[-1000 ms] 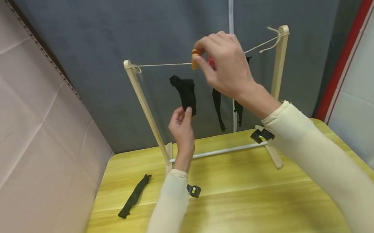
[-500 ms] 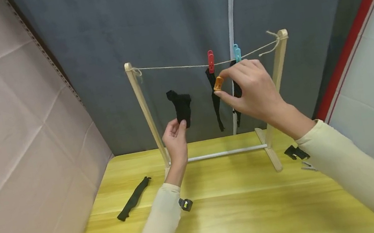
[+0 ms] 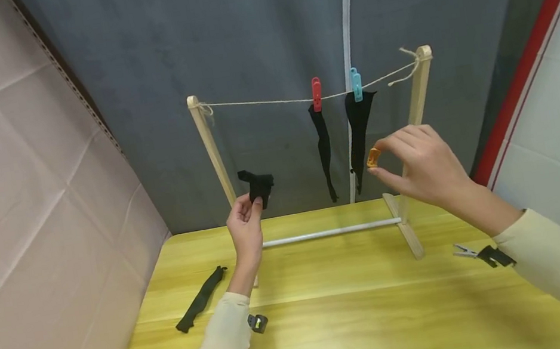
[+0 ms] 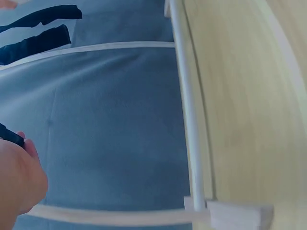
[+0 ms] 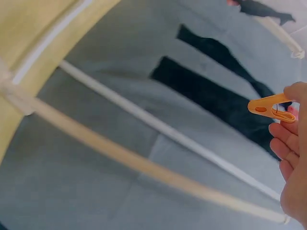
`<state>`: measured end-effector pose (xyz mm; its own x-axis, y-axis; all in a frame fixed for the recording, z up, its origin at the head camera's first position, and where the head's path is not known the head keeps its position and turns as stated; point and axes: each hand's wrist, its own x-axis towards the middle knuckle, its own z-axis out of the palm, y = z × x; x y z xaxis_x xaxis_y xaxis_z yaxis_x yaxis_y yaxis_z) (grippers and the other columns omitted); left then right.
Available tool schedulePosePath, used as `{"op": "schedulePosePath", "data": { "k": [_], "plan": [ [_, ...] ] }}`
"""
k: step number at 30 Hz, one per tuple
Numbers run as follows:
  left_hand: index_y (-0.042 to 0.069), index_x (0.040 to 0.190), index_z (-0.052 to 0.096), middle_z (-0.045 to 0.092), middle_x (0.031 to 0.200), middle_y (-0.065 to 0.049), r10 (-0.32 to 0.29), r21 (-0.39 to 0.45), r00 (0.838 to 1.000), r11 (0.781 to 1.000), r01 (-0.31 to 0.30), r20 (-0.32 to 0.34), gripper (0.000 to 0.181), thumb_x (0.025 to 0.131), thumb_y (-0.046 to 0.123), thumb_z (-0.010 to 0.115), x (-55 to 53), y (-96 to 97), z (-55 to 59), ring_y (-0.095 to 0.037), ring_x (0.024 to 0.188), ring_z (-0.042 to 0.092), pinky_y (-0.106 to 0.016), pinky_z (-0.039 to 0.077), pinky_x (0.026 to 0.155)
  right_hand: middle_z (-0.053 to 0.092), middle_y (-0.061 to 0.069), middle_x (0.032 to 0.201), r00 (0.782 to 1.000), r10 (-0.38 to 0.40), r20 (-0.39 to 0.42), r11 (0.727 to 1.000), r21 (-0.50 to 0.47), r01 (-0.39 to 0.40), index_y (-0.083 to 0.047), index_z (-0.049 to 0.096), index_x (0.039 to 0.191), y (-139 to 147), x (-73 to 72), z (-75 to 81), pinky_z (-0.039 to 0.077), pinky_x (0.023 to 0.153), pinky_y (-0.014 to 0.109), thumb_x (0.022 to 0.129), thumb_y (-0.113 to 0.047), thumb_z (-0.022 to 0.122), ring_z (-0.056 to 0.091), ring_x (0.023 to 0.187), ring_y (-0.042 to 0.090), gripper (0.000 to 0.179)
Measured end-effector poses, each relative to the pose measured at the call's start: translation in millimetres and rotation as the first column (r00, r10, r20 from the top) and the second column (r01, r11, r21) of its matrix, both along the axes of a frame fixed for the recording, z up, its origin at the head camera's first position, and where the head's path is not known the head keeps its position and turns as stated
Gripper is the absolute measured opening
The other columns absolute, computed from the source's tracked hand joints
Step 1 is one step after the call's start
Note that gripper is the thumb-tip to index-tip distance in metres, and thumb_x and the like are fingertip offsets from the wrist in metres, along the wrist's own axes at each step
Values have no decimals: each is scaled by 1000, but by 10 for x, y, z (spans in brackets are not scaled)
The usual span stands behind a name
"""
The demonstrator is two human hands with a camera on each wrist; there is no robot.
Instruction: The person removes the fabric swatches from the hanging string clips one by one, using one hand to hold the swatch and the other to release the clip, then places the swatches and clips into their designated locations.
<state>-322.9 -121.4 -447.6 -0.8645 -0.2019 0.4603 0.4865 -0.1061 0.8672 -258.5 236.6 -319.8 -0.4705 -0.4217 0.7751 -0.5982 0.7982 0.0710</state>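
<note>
In the head view my left hand (image 3: pixel 246 231) pinches a black sock (image 3: pixel 260 185) by its lower end, below the line and near the left post. The sock stands up from the fingers with its top folded to one side. My right hand (image 3: pixel 422 165) holds an orange clothespin (image 3: pixel 373 157) between thumb and fingertips, in front of the right post. The right wrist view gives the orange clothespin (image 5: pixel 269 106) from the side. On the string line (image 3: pixel 258 102) a red clothespin (image 3: pixel 317 95) and a light blue clothespin (image 3: pixel 356 84) each hold a hanging black sock.
Another black sock (image 3: pixel 202 299) lies on the wooden table (image 3: pixel 335 323) at the left. The line runs between a left post (image 3: pixel 210 142) and a right post (image 3: pixel 420 87), joined low by a white bar (image 3: pixel 332 232). A grey clip-like piece (image 3: pixel 464 251) lies at the right.
My right hand has left the line with the orange clothespin, moving down and right. My left hand has lowered and shifted left with the sock, which now bends over at the top.
</note>
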Motion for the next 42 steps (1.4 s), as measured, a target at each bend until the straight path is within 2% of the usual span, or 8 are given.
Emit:
{"op": "schedulePosePath", "data": {
  "k": [7, 14, 18, 22, 29, 34, 39, 42],
  "plan": [
    [12, 106, 73, 74, 100, 8, 48, -33, 998, 998, -46, 52, 11, 102, 3, 69, 102, -281, -105, -6, 97, 73, -17, 61, 88, 75, 13, 94, 996, -68, 50, 998, -11, 69, -3, 73, 105, 328, 14, -282, 50, 89, 55, 81, -25, 91, 65, 90, 33, 38],
    [0, 107, 68, 74, 98, 5, -80, 164, 996, 984, 73, 38, 20, 101, -13, 54, 186, -514, -174, -7, 91, 70, -17, 61, 82, 75, 14, 95, 987, -131, 97, 991, -19, 134, -3, 73, 106, 577, 33, -531, 50, 85, 57, 78, -23, 90, 67, 92, 36, 38],
    [-6, 112, 68, 74, 101, -3, 84, -106, 993, 992, -75, 78, 20, 95, -16, 63, 240, -704, -252, -1, 92, 68, -10, 57, 84, 76, 15, 95, 980, -157, 122, 987, -25, 161, -2, 74, 105, 653, 43, -645, 49, 84, 57, 79, -21, 90, 67, 93, 37, 36],
    [0, 117, 71, 75, 113, -16, 269, -367, 955, 907, -208, 123, 18, 100, -1, 66, 309, -910, -324, 3, 99, 67, -4, 51, 87, 76, 15, 95, 973, -175, 149, 983, -23, 180, -3, 74, 102, 725, 53, -768, 49, 82, 56, 79, -21, 91, 68, 93, 37, 34],
    [7, 118, 71, 75, 116, -15, 348, -450, 917, 863, -232, 194, 19, 104, 18, 66, 459, -1266, -430, -1, 101, 69, -6, 53, 84, 76, 16, 96, 959, -208, 191, 977, -9, 213, -3, 74, 102, 841, 56, -982, 49, 82, 58, 77, -22, 91, 67, 93, 38, 36],
    [10, 117, 72, 77, 111, -12, 441, -572, 877, 776, -266, 190, 17, 103, 17, 66, 594, -1528, -492, 2, 91, 67, -7, 52, 76, 76, 15, 97, 957, -211, 200, 976, -5, 217, -4, 74, 102, 910, 56, -1073, 49, 81, 58, 78, -23, 90, 68, 92, 38, 35],
    [11, 113, 74, 79, 105, -11, 543, -669, 817, 682, -295, 194, 17, 100, 19, 66, 719, -1761, -576, -7, 84, 68, -16, 52, 69, 76, 15, 94, 949, -229, 215, 972, -1, 235, -4, 75, 100, 971, 54, -1172, 47, 77, 57, 79, -24, 89, 68, 89, 38, 32],
    [10, 114, 74, 78, 107, -14, 570, -703, 793, 654, -279, 216, 20, 100, 21, 65, 796, -1863, -618, -18, 85, 71, -23, 54, 66, 76, 13, 93, 946, -237, 222, 970, -2, 243, -5, 75, 98, 985, 53, -1221, 47, 76, 55, 77, -24, 91, 67, 88, 37, 32]
  ]
}}
